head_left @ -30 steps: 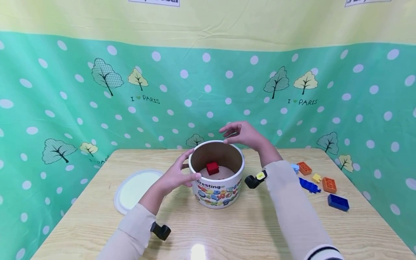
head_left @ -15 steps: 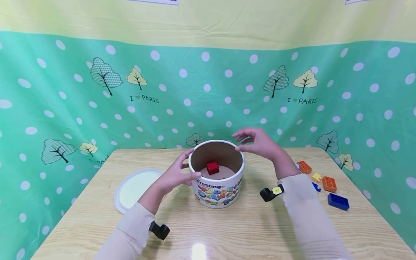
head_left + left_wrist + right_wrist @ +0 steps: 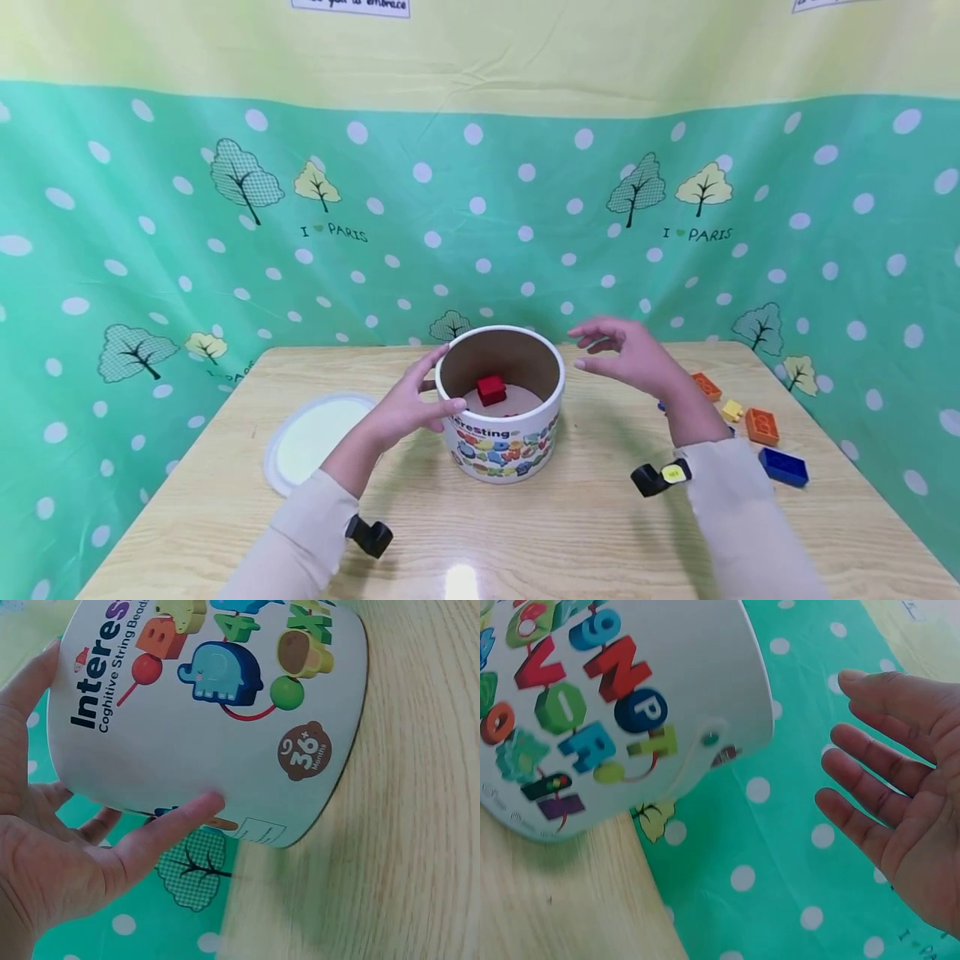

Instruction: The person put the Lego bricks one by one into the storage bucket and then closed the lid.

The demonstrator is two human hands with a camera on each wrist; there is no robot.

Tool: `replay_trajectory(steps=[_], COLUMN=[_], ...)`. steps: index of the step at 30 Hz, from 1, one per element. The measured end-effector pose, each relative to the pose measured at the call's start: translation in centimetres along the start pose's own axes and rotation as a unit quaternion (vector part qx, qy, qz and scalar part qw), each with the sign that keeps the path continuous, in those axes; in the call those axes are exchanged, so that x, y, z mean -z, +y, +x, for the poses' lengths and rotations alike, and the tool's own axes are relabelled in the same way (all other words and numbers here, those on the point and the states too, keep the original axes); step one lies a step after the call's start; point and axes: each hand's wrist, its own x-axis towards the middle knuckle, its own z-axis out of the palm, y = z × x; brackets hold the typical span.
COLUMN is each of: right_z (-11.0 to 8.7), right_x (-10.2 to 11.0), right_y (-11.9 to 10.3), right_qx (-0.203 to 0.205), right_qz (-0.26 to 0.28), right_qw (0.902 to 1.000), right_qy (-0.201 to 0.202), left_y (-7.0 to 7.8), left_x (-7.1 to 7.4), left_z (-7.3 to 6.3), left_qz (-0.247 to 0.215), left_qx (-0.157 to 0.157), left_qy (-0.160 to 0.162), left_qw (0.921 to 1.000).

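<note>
A white cylindrical bucket [image 3: 501, 450] printed with colourful letters stands upright on the table, its top uncovered. My left hand [image 3: 401, 408] holds its left side, with the thumb by the front of the rim and a finger laid along the wall in the left wrist view. A red toy brick [image 3: 491, 390] lies inside on the bottom; a bit of another red piece peeks over the front rim. To the right of the bucket, my right hand [image 3: 630, 354] hovers with fingers loosely bent, holding nothing and apart from the wall, as the right wrist view [image 3: 900, 772] confirms.
A round white lid [image 3: 318, 437] lies left of the bucket. On the right sit orange bricks [image 3: 762, 426], a small yellow piece [image 3: 732, 410] and a dark blue brick [image 3: 783, 467]; my right forearm partly hides other blue pieces. A green dotted cloth [image 3: 480, 250] hangs behind the table.
My right hand has moved right, from above the bucket's far rim to beside it. My left hand, the bucket and the red brick have stayed in place.
</note>
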Motion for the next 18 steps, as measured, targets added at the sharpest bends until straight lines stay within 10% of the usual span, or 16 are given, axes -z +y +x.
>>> replay_trajectory(steps=[18], right_z=[-5.0], right_x=[1.7], right_y=[2.8], right_qx=[-0.020], right_qz=[-0.039], right_qw=[0.9986], right_qy=[0.028], left_y=[-0.2], left_x=[-0.1], left_z=[0.1], left_qz=[-0.005], left_qx=[0.000], left_qy=[0.000], left_qw=[1.0000])
